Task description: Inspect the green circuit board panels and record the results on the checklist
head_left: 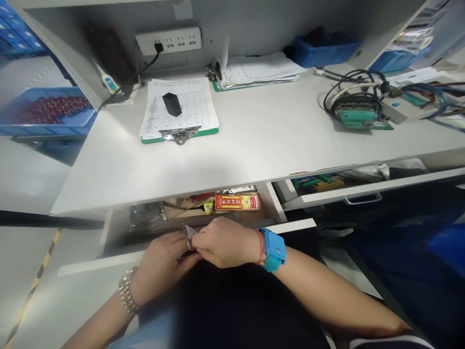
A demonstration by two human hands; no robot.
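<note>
My left hand [165, 259] and my right hand [223, 242] meet over the front of an open drawer [203, 223]. Between their closed fingers is a small, crinkled, see-through plastic packet [189, 233]; what it contains is too small to make out. A silver watch [127, 291] circles my left wrist, and a blue strap [274, 249] my right. Just beyond my hands, a red and yellow box [237, 202] with Chinese lettering lies in the drawer, beside a yellow-tagged item [207, 208] and clear plastic bags [145, 213].
Above the drawer, a desk top [247, 140] holds a clipboard with papers [192, 106], a black block [172, 104] on it, and cabled circuit boards [358, 116]. A power strip [169, 41] is behind. A second drawer [381, 186] stands open at right.
</note>
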